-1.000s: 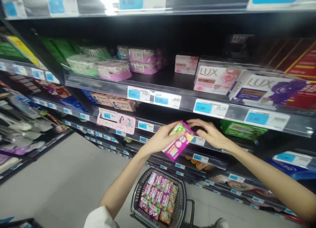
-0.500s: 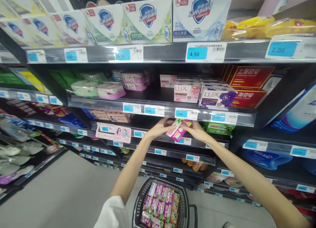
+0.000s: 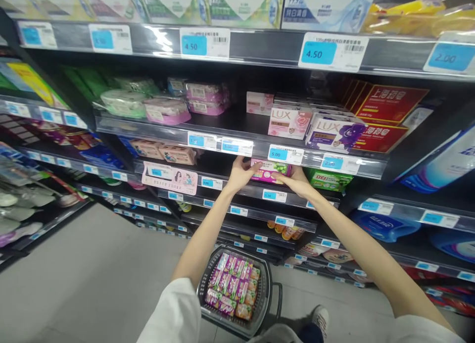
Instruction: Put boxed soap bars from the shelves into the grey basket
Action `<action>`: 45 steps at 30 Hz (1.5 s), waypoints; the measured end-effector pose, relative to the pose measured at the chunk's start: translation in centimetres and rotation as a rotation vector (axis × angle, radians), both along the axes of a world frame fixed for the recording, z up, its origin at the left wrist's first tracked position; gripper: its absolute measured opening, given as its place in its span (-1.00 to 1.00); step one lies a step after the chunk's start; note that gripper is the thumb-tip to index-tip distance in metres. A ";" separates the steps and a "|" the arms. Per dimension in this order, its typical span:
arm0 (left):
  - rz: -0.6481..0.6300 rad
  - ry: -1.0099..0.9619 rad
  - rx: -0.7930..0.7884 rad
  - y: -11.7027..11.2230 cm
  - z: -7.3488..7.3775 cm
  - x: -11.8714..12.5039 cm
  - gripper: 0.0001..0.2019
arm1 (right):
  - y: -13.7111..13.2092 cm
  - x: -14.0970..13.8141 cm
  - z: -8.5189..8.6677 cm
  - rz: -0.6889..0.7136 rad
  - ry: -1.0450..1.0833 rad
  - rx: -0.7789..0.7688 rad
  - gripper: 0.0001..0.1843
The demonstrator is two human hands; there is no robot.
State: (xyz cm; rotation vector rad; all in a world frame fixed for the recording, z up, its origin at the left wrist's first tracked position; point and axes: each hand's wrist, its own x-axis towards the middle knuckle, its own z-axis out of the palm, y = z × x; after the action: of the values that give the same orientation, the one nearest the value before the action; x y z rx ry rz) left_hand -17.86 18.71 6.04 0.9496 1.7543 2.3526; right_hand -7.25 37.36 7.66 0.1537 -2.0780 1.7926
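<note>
Between my two hands is a pink-and-green soap pack (image 3: pixel 270 170), level at the front of a lower shelf under the LUX boxes. My left hand (image 3: pixel 243 173) grips its left end, thumb on the front face. At its right end, my right hand (image 3: pixel 298 179) has its thumb on the front, with the other fingers hidden behind. Just right of my right hand sits a green soap pack (image 3: pixel 330 180). Below on the floor stands a dark basket (image 3: pixel 264 303) holding many purple and orange soap packs (image 3: pixel 233 282).
Above my hands runs a shelf edge with price tags (image 3: pixel 285 155). LUX soap boxes (image 3: pixel 290 122) and red soap boxes (image 3: pixel 393 103) stand on that shelf. Pink soap boxes (image 3: pixel 178 154) lie to the left. A shoe (image 3: pixel 319 319) is beside the basket.
The soap pack has gone from tilted in front of the shelf edge to level on the shelf, both hands moving with it. The view has tipped downward.
</note>
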 end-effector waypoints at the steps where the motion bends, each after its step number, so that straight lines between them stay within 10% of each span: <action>1: 0.008 0.032 -0.015 0.0 -0.2 -0.1 -0.31 | 0.0 0.0 0.0 -0.004 0.014 0.006 -0.10; 8: 0.522 0.638 -0.214 0.3 -1.5 1.1 -0.59 | -0.6 0.0 0.4 -0.075 -0.073 -0.149 -0.04; 11: 0.492 0.883 -0.329 0.7 -2.0 2.0 -0.56 | -0.7 0.0 0.3 -0.103 -0.049 -0.177 -0.08; 19: 0.626 0.799 -0.429 1.4 -2.6 2.4 -0.40 | -0.3 0.7 0.0 0.006 0.090 0.050 -0.28; 31: 0.225 0.469 -0.297 0.1 -1.1 2.2 -0.28 | -1.5 1.8 -0.6 -0.061 0.264 0.453 -0.61; 45: 0.106 0.421 -0.071 -1.3 -1.7 0.2 -0.26 | -1.7 2.2 -1.1 0.013 0.459 1.299 -0.38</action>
State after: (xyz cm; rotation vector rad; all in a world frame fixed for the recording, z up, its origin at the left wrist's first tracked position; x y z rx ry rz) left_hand -17.62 17.37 4.31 1.4599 2.0571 2.2539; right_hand -5.07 35.62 6.55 0.8055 -2.4624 0.1047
